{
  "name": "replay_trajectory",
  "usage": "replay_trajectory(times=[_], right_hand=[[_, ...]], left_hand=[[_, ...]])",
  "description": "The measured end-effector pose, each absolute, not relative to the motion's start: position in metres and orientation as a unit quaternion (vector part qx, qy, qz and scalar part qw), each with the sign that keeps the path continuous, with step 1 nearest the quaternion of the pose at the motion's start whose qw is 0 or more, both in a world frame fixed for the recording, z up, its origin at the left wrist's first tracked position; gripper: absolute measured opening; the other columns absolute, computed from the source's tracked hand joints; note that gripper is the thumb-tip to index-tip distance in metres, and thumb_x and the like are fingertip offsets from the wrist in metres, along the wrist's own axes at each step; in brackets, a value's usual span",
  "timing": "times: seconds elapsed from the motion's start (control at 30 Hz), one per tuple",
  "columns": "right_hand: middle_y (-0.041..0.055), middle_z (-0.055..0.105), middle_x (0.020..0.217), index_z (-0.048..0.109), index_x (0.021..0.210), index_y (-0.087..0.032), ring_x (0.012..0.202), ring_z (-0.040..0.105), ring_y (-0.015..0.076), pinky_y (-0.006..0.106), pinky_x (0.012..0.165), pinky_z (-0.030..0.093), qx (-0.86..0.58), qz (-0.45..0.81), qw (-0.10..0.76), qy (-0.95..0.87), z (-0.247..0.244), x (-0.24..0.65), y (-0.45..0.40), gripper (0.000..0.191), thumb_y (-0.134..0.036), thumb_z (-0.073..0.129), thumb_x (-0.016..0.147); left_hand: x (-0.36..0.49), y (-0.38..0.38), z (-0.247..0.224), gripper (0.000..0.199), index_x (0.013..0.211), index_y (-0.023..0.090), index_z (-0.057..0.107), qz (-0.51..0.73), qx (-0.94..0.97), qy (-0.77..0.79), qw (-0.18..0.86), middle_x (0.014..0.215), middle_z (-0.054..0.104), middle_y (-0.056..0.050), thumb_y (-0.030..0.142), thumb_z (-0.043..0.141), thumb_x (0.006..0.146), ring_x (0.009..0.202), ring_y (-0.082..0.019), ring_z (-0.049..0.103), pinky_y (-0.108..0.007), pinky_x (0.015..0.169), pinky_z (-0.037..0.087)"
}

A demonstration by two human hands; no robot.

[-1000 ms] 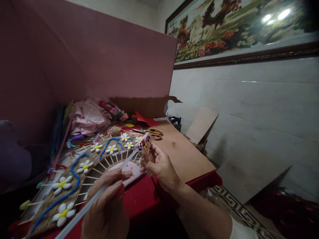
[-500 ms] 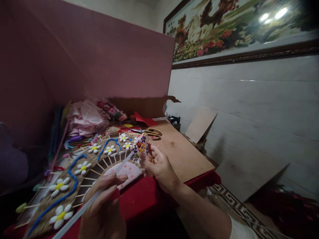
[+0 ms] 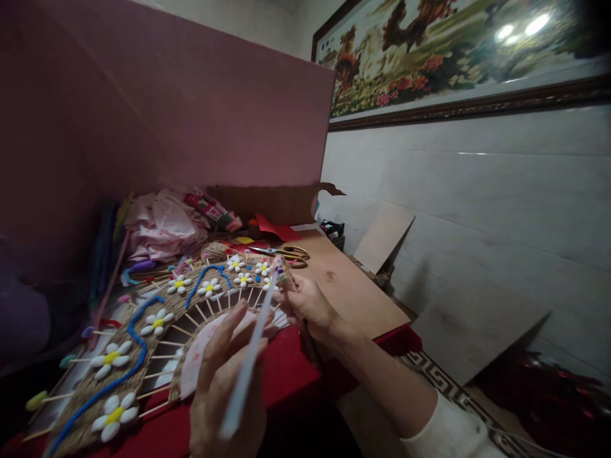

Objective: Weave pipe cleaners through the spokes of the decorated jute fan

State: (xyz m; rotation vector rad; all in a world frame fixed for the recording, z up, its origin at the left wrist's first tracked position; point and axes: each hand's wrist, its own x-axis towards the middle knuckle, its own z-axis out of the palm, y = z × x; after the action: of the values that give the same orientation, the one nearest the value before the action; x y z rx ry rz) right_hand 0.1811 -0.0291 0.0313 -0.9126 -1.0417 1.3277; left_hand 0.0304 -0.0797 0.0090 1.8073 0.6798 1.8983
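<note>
My left hand is closed around a long, translucent white glue stick, slanting up and away. The stick's far end meets a small piece of flower-print cloth, which is bunched up and pinched between the fingers of my right hand. Under and beyond my hands lies a fan-shaped woven twine piece with thin wooden sticks, white daisies with yellow centres and wavy blue lines. A pink dotted inner panel is partly hidden behind my left hand.
Gold-handled scissors lie on a brown board beyond my right hand. Crumpled pink cloth, a twine ball and red paper sit at the back. Red cloth covers the near edge.
My left hand has moved right, and the glue stick now stands steeper. The flower-print cloth has been folded smaller and turned in my right hand.
</note>
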Motion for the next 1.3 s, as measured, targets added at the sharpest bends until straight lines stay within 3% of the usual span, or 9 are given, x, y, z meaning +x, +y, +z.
replay_trajectory(times=[0.1, 0.2, 0.3, 0.37, 0.57, 0.77, 1.0, 1.3], right_hand=[[-0.0096, 0.04, 0.057, 0.049, 0.081, -0.018, 0.039, 0.027, 0.0009, 0.011, 0.032, 0.017, -0.359, 0.645, 0.531, -0.417, 0.039, 0.2, -0.022, 0.027, -0.024, 0.07, 0.066], [-0.0078, 0.041, 0.059, 0.047, 0.075, -0.017, 0.039, 0.028, 0.0016, 0.012, 0.032, 0.024, -0.326, 0.705, 0.488, -0.399, 0.048, 0.219, -0.021, 0.024, -0.034, 0.064, 0.074], [-0.0062, 0.041, 0.061, 0.052, 0.082, -0.017, 0.04, 0.029, 0.0025, 0.011, 0.031, 0.023, -0.297, 0.737, 0.459, -0.398, 0.054, 0.232, -0.019, 0.022, -0.038, 0.056, 0.081], [-0.0055, 0.043, 0.064, 0.054, 0.091, -0.017, 0.04, 0.028, 0.0022, 0.01, 0.029, 0.02, -0.291, 0.728, 0.463, -0.414, 0.055, 0.237, -0.015, 0.022, -0.038, 0.056, 0.082], [-0.0074, 0.038, 0.061, 0.056, 0.093, -0.017, 0.037, 0.018, 0.0008, 0.01, 0.028, 0.016, -0.292, 0.716, 0.442, -0.455, 0.056, 0.236, 0.012, 0.025, -0.037, 0.06, 0.08], [-0.0071, 0.036, 0.059, 0.054, 0.082, -0.016, 0.039, 0.023, 0.002, 0.012, 0.031, 0.022, -0.26, 0.74, 0.393, -0.48, 0.058, 0.217, 0.032, 0.028, -0.044, 0.058, 0.08], [-0.0047, 0.045, 0.062, 0.055, 0.084, -0.018, 0.041, 0.033, 0.0034, 0.015, 0.032, 0.023, -0.306, 0.677, 0.468, -0.478, 0.038, 0.197, 0.012, 0.029, -0.045, 0.063, 0.077], [-0.0025, 0.05, 0.06, 0.059, 0.081, -0.016, 0.04, 0.038, 0.0046, 0.017, 0.032, 0.027, -0.39, 0.61, 0.488, -0.487, 0.031, 0.194, 0.0, 0.032, -0.046, 0.066, 0.074]], left_hand=[[0.035, -0.077, 0.015, 0.036, 0.102, 0.027, 0.063, 0.668, 0.689, 0.204, 0.195, 0.128, 0.05, -0.005, 0.001, 0.054, 0.08, 0.104, -0.025, 0.059, -0.043, 0.085, 0.051], [0.034, -0.064, 0.023, 0.026, 0.096, 0.024, 0.066, 0.683, 0.66, 0.228, 0.216, 0.106, 0.061, -0.004, 0.006, 0.057, 0.079, 0.085, -0.019, 0.064, -0.032, 0.07, 0.053], [0.031, -0.04, 0.035, 0.015, 0.094, 0.021, 0.065, 0.681, 0.59, 0.288, 0.326, 0.079, 0.064, -0.001, 0.016, 0.059, 0.082, 0.059, -0.011, 0.058, -0.024, 0.056, 0.05], [0.029, -0.018, 0.045, 0.013, 0.09, 0.018, 0.064, 0.682, 0.54, 0.269, 0.414, 0.073, 0.063, -0.001, 0.023, 0.064, 0.078, 0.06, -0.012, 0.058, -0.022, 0.05, 0.049], [0.022, 0.045, 0.06, 0.025, 0.083, 0.012, 0.064, 0.638, 0.44, 0.245, 0.583, 0.068, 0.063, -0.001, 0.024, 0.075, 0.064, 0.055, -0.01, 0.057, -0.017, 0.042, 0.044], [0.016, 0.059, 0.049, 0.024, 0.082, 0.011, 0.062, 0.623, 0.418, 0.22, 0.624, 0.068, 0.063, -0.002, 0.018, 0.075, 0.064, 0.056, -0.009, 0.058, -0.017, 0.045, 0.045], [0.012, 0.048, 0.041, 0.017, 0.081, 0.011, 0.061, 0.601, 0.384, 0.216, 0.667, 0.067, 0.061, -0.002, 0.016, 0.073, 0.068, 0.056, -0.007, 0.056, -0.014, 0.046, 0.045], [0.013, 0.044, 0.04, 0.018, 0.083, 0.012, 0.059, 0.552, 0.387, 0.223, 0.704, 0.069, 0.06, -0.002, 0.011, 0.071, 0.069, 0.055, -0.006, 0.055, -0.013, 0.048, 0.046]])
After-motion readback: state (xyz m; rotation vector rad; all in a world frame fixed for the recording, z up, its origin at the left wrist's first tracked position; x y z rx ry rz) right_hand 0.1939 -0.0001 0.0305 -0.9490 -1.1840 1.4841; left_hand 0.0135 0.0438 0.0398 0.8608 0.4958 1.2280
